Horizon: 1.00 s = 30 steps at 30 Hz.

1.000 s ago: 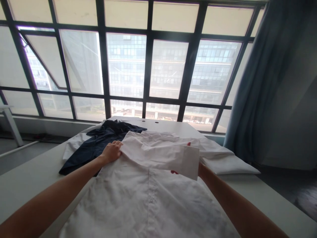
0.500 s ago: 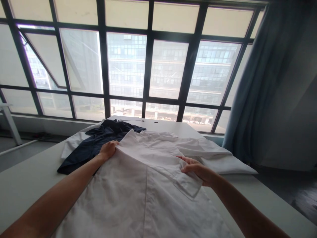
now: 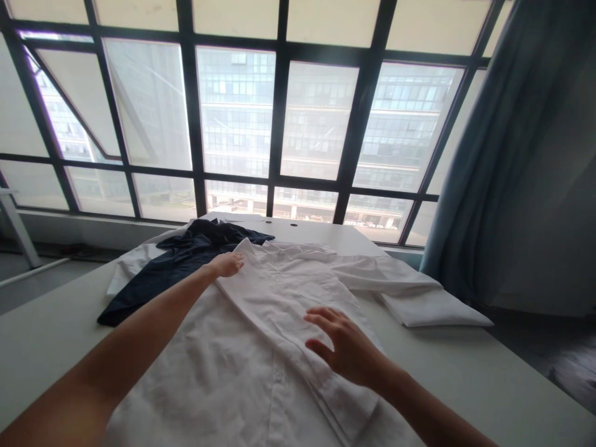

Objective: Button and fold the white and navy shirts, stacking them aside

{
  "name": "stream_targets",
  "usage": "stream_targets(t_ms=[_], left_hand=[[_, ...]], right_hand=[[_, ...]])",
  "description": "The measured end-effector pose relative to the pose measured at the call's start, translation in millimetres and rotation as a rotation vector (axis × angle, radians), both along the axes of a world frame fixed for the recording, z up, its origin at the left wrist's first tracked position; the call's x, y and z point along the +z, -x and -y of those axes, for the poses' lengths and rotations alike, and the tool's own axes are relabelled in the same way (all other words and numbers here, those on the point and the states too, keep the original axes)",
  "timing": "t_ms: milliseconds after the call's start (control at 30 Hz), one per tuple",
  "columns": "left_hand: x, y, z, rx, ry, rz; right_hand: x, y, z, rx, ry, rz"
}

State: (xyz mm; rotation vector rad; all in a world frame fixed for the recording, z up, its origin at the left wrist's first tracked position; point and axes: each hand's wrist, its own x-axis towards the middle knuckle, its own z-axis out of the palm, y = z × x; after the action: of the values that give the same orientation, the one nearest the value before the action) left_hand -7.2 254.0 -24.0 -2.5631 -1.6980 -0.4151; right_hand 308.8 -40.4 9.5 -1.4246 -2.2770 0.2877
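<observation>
One white, button-front, woven-cloth shirt [image 3: 223, 354] laid out on a pale, smooth, flat tabletop [image 3: 465, 372], directly ahead. Governing relation: white, folded-over cloth band [image 3: 284, 329], apparently a sleeve, long axis slanting across the shirt from far left shoulder to near right; right hand [image 3: 344, 347] nearer to the lower stretch, left hand [image 3: 228, 264] at the upper end. Right hand: fingers and thumb spread wide, nothing gripped; contact with cloth not determinable. Left hand: fingers extended over the shoulder edge, beside a dark navy, crumpled cloth garment [image 3: 167, 273]; pinching or merely pressing, cannot tell. Compared with half a second ago: free end of band released from right-hand grip, swung to a steeper, nearer slant; left hand slightly farther in over the shirt; navy garment essentially unmoved.
</observation>
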Motion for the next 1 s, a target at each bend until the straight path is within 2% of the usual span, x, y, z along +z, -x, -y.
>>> stream_targets(t_ms=[100,233,433,533,633,733,833,933,1000], left_hand=[[-8.9,-25,-16,-0.077,0.058,-0.062],[-17.7,-34,-43,-0.054,0.088,-0.117],[-27.9,-25,-78,0.014,0.175,-0.135],[-27.8,-22,-79,0.024,0.214,-0.111],[-21.7,-28,-69,0.059,0.2,-0.139],[-15.8,-41,-47,0.095,0.034,-0.186],[-18.1,-52,-9,0.003,-0.088,-0.186],[-26.0,-47,34,-0.112,-0.055,-0.164],[-29.4,-33,57,-0.11,0.01,-0.17]], right_hand=[[-9.6,17,5,0.175,0.048,0.047],[-28.0,19,5,0.327,0.109,0.063],[-72.2,7,-21,0.399,0.119,0.108],[-79.8,6,-26,0.403,0.102,0.119],[-68.1,9,-19,0.392,0.141,0.105],[-48.7,12,-9,0.369,0.204,0.078],[-32.1,15,0,0.354,0.254,0.065],[-22.0,18,5,0.352,0.29,0.091],[-18.9,19,6,0.343,0.297,0.116]])
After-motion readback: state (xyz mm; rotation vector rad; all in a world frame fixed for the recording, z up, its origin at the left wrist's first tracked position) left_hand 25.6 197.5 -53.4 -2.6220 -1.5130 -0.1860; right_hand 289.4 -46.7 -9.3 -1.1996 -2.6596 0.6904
